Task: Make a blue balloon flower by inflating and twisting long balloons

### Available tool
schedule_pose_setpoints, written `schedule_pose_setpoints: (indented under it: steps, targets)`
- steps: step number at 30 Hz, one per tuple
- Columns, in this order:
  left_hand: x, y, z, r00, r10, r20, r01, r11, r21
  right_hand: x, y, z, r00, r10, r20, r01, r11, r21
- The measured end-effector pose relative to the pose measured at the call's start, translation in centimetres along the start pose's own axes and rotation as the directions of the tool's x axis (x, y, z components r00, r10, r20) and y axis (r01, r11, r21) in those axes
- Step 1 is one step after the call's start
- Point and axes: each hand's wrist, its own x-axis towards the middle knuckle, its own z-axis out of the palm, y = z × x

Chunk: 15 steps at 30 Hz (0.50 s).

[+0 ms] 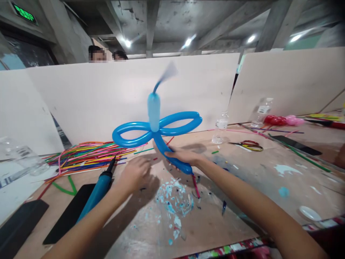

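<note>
Hands: right [183, 156] grips blue balloon [157, 131], left [134, 174] loosely curled, holding nothing; no legible writing.

Both forearms and hands [185, 157] bare, no sleeves or gloves.

Blue twisted balloon [157, 127]: two side loops, pale upright centre bubble, stem gripped in right hand [183, 156], just beyond left hand [136, 172].
</note>
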Motion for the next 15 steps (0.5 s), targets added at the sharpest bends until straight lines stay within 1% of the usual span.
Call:
schedule_pose_setpoints:
  steps: [1, 2, 3, 4, 5, 7, 9, 12, 15]
  targets:
    - [0.2, 1.0, 0.2, 0.996, 0.086, 0.028, -0.088, 0.993, 0.072, 0.5, 0.0, 0.0, 0.998, -0.033, 0.047, 0.036, 0.997, -0.075]
    - [0.5, 1.9, 0.4, 0.990, 0.138, 0.041, -0.143, 0.981, 0.134, 1.0, 0.1, 0.2, 0.992, -0.074, 0.098, 0.089, 0.982, -0.167]
    - [1.0, 2.6, 0.5, 0.986, 0.148, 0.071, -0.159, 0.970, 0.187, 1.5, 0.2, 0.4, 0.983, -0.111, 0.143, 0.147, 0.952, -0.268]
    - [1.5, 2.9, 0.7, 0.983, 0.134, 0.123, -0.159, 0.962, 0.224, 1.8, 0.3, 0.6, 0.976, -0.127, 0.174, 0.184, 0.912, -0.366]
    - [2.1, 2.9, 0.9, 0.978, 0.101, 0.185, -0.147, 0.956, 0.255, 2.0, 0.5, 0.7, 0.975, -0.117, 0.187, 0.190, 0.874, -0.447]
    - [2.9, 2.2, 1.2, 0.953, 0.018, 0.302, -0.114, 0.945, 0.305, 2.0, 0.8, 0.5, 0.984, -0.046, 0.170, 0.132, 0.834, -0.536]
    - [3.0, 0.9, 1.5, 0.934, -0.027, 0.355, -0.101, 0.936, 0.337, 1.4, 1.2, -0.1, 0.990, 0.028, 0.136, 0.051, 0.837, -0.544]
    - [2.4, -0.8, 1.9, 0.935, -0.033, 0.353, -0.100, 0.930, 0.353, 0.1, 1.7, -1.2, 0.995, 0.057, 0.082, -0.003, 0.842, -0.539]
    - [2.2, -1.4, 2.0, 0.934, -0.039, 0.356, -0.096, 0.930, 0.355, -0.8, 2.3, -1.7, 0.999, 0.003, 0.038, 0.019, 0.816, -0.578]
